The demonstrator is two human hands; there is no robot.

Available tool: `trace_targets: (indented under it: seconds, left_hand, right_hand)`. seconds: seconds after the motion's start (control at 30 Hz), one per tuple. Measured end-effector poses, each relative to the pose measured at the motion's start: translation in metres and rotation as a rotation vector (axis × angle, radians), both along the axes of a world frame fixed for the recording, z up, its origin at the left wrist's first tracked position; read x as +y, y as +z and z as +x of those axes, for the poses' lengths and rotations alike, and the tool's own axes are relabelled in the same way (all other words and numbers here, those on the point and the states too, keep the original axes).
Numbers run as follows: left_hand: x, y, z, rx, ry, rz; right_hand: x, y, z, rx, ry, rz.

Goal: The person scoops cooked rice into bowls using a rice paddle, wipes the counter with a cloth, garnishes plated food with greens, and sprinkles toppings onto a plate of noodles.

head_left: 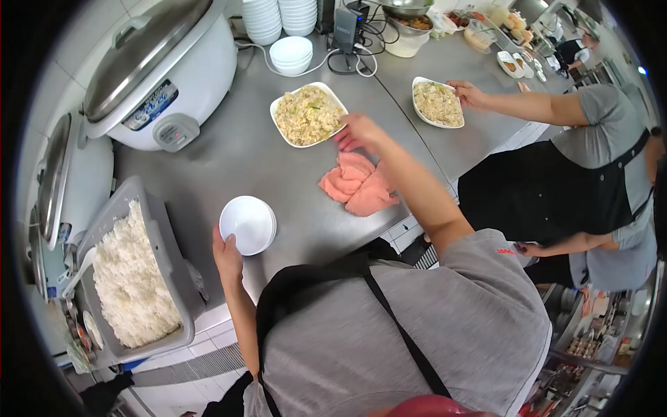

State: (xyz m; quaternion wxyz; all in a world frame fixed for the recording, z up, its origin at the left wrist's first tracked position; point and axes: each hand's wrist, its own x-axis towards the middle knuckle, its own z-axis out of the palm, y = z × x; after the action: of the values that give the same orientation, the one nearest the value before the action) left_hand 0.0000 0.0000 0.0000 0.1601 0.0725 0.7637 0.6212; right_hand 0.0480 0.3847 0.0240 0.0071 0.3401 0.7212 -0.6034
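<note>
My left hand (228, 251) is closed on the near left rim of a small stack of empty white bowls (246, 224) at the counter's front edge. Farther off, my right hand (359, 133) touches the right corner of a square white bowl of fried rice (307, 115); its fingers are slightly blurred, and whether they grip the rim is unclear. Just below that hand, a crumpled pink cloth (359, 184) lies on the steel counter (184, 182). To the right, a co-worker's hand (469, 95) holds the edge of a second bowl of fried rice (438, 103).
A grey tub of white rice (135, 278) stands at the left, below large rice cookers (163, 76). Stacked white bowls (291, 54) and tangled cables (351, 52) are at the back. The co-worker (549, 187) stands close on my right. Food containers (479, 35) line the far counter.
</note>
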Motion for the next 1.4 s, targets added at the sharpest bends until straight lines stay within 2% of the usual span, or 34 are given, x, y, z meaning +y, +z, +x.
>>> trace_targets:
  seconds: [0.07, 0.1, 0.17, 0.3, 0.47, 0.57, 0.67, 0.77, 0.83, 0.93, 1.23, 1.37, 1.4]
  left_hand:
    - [0.004, -0.003, -0.014, 0.048, -0.035, -0.015]
    - [-0.005, -0.001, 0.014, 0.015, -0.057, -0.019]
    - [-0.001, -0.010, 0.012, 0.033, -0.037, 0.020]
    - [-0.010, -0.008, 0.005, -0.037, -0.044, 0.088]
    - [-0.007, -0.009, 0.005, -0.018, -0.047, 0.040]
    - [-0.006, -0.006, 0.005, -0.010, -0.072, 0.010]
    - [-0.010, -0.008, 0.002, -0.058, -0.071, 0.049]
    - [-0.009, -0.008, -0.001, -0.050, -0.118, 0.086]
    - [-0.008, 0.000, 0.001, -0.044, -0.111, 0.017]
    - [-0.009, -0.003, 0.000, -0.043, -0.114, 0.025]
    - [-0.008, -0.004, 0.003, -0.070, -0.066, 0.034]
    - [-0.013, -0.011, -0.003, -0.078, -0.082, 0.050]
    - [-0.014, -0.011, -0.006, 0.084, -0.088, -0.109]
  right_hand:
    - [-0.010, -0.015, -0.019, 0.269, -0.162, -0.331]
    - [-0.023, -0.022, 0.007, 0.240, -0.189, -0.331]
    - [-0.021, -0.022, 0.014, 0.210, -0.317, -0.348]
    - [-0.026, 0.007, 0.075, 0.360, -0.535, -0.394]
    - [-0.003, 0.047, 0.174, 0.384, -0.585, -0.239]
    - [-0.010, 0.047, 0.219, 0.369, -0.653, -0.178]
    - [-0.031, 0.034, 0.245, 0.362, -0.862, -0.259]
    - [-0.042, 0.012, 0.246, 0.471, -1.020, -0.285]
    - [-0.042, 0.003, 0.240, 0.548, -0.995, -0.373]
    - [-0.041, -0.006, 0.217, 0.703, -1.168, -0.431]
    - [-0.033, -0.014, 0.160, 0.795, -1.228, -0.458]
    - [-0.030, -0.005, 0.139, 0.715, -1.210, -0.511]
    - [-0.030, -0.006, 0.140, 0.733, -1.171, -0.604]
